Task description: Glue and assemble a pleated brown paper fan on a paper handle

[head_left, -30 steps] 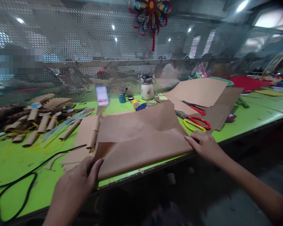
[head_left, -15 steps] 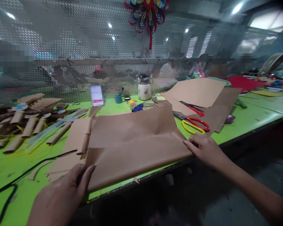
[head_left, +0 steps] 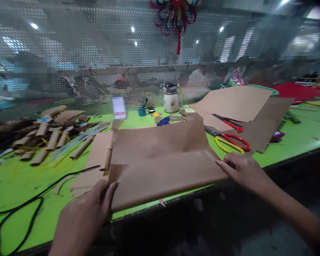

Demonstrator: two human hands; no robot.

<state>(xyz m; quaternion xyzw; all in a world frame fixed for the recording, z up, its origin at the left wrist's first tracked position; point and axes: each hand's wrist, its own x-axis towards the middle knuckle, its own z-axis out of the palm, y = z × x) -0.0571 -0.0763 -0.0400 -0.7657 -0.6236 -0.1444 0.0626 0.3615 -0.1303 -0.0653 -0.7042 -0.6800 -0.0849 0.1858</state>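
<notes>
A large sheet of brown paper [head_left: 160,167] lies at the table's front edge, its near part folded over toward the far side. My left hand [head_left: 86,209] pinches the left end of the fold between thumb and fingers. At the right end, my right hand [head_left: 241,170] grips the paper the same way, its fingers partly hidden. Just beyond my right hand rest scissors with red and yellow handles [head_left: 233,142]. A second pair of scissors with red handles [head_left: 233,125] lies behind them on more brown paper [head_left: 234,103].
On the left are several rolled paper tubes [head_left: 53,138], stacked paper pieces [head_left: 93,156] and a black cord [head_left: 40,195]. A white bottle [head_left: 171,99], a blue pot [head_left: 142,111] and a yellow spool [head_left: 157,117] stand at the back of the green table [head_left: 304,137], before a perforated metal screen [head_left: 96,42].
The whole view has shifted, so things appear farther right. Both hands keep their hold on the folded paper, which looks nearly the same.
</notes>
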